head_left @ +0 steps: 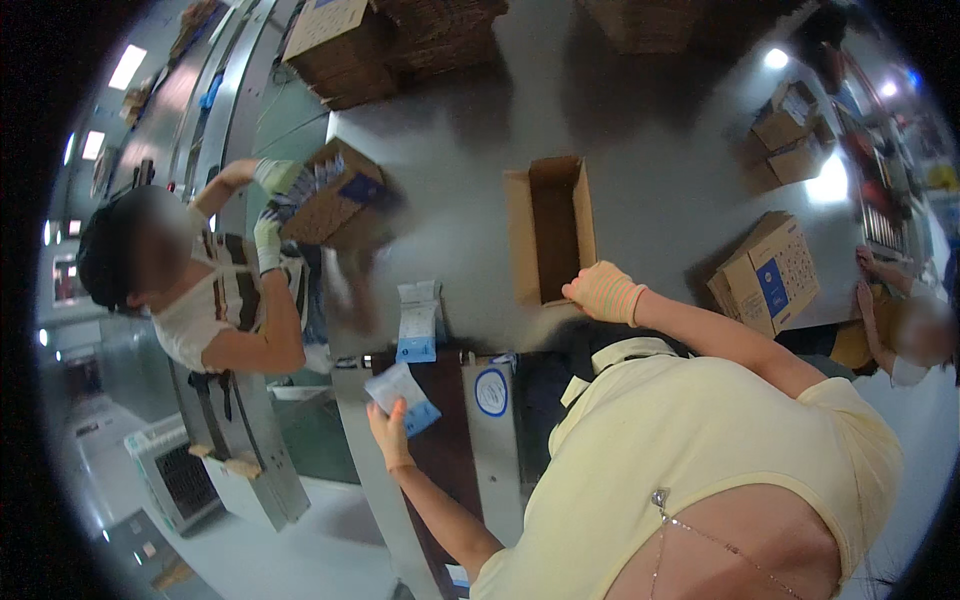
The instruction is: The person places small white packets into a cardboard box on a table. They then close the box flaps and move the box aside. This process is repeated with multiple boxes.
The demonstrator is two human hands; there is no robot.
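My bare left hand is closed on a white and blue packet, with the thumb across its face. The packet is over the dark conveyor belt. Just beyond it, a second white and blue packet lies at the table edge by the belt's end. My right hand, in a striped knit glove, pinches the near edge of an open cardboard box. This box stands on the grey table with its flaps out, and no contents show inside.
To the left, a co-worker in gloves handles packets in a filled carton. A carton with a blue panel stands at right, more cartons beyond. Stacked cardboard sits at the far side. Another person is at far right.
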